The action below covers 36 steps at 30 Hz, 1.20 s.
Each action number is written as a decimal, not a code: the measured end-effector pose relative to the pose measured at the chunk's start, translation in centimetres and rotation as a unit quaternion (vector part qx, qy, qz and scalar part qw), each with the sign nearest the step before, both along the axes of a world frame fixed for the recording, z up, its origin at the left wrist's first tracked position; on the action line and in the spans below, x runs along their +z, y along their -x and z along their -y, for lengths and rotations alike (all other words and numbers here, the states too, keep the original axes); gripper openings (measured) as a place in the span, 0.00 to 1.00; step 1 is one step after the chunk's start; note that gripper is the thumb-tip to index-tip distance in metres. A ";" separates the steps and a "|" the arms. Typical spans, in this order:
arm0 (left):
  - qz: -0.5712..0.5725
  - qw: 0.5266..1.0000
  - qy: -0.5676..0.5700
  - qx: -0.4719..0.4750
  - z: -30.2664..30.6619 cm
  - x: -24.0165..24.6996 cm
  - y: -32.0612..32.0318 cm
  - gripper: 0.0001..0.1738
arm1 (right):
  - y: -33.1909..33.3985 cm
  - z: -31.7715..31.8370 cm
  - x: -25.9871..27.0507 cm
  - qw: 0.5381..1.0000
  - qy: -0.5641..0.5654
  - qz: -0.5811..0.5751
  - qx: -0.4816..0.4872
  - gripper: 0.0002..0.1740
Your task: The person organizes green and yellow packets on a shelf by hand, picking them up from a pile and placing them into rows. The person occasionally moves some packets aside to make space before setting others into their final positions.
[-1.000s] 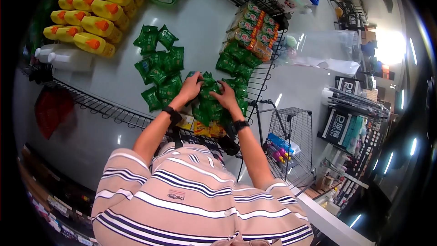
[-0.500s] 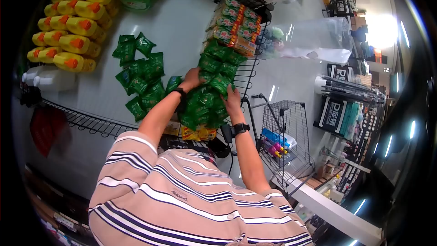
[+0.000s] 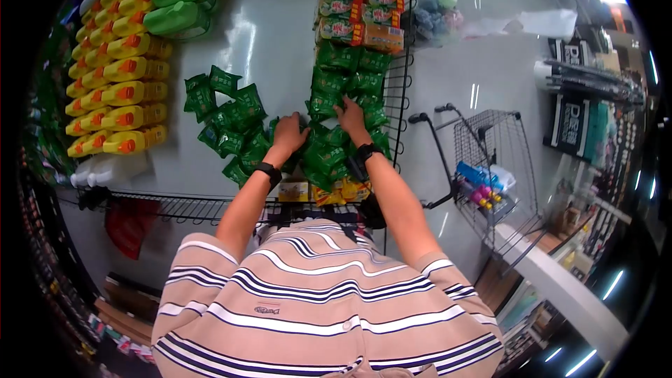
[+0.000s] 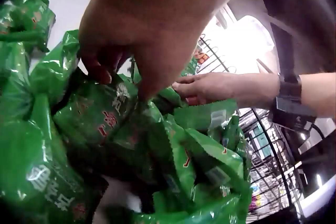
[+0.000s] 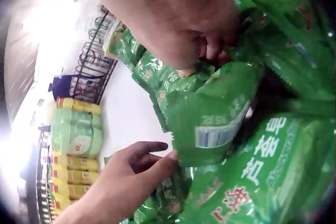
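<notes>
Green soap packets with Chinese lettering lie in a left heap [image 3: 238, 108] and in a right stack [image 3: 330, 84]. My left hand [image 3: 288, 134] sits between the two, its thumb and curled fingers gripping a dark green soap packet [image 4: 100, 111]. Across from it, my right hand [image 3: 352, 119] reaches over the stack; its bent fingers pinch a packet [image 5: 184, 82] there. A soap packet with a barcode [image 5: 210, 124] stands up close below the right fingers, near the left thumb. The palm sides of both hands are hidden.
Orange-and-green soap boxes [image 3: 339, 7] stand behind the right stack, against the wire rail [image 3: 402, 91]. Yellow bottles [image 3: 126, 115] and green jugs [image 3: 178, 19] line the left. Yellow packs [image 3: 329, 192] lie at the near edge. A shopping cart [image 3: 497, 161] stands to the right.
Both hands were together at the near part of the right stack. The left hand has since drawn back toward the left heap; the right hand has moved inward over the stack. The head view has turned.
</notes>
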<state>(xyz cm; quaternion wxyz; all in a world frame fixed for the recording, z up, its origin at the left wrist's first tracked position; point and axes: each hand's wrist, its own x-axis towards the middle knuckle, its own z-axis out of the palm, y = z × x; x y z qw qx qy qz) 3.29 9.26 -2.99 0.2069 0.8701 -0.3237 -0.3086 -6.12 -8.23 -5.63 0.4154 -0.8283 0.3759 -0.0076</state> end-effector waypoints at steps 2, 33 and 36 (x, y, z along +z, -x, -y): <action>0.039 0.998 -0.004 -0.053 -0.8 -0.1 0.0 0.35 | -0.2 0.0 0.6 0.998 0.034 -0.002 0.055 0.24; -0.184 0.968 0.081 0.150 8.5 -3.6 -6.5 0.56 | 8.2 -1.6 7.8 0.933 0.219 -0.186 0.218 0.27; -0.157 0.968 0.124 0.149 8.7 -8.3 -7.7 0.38 | 9.1 -3.6 8.7 0.932 0.211 -0.157 0.248 0.28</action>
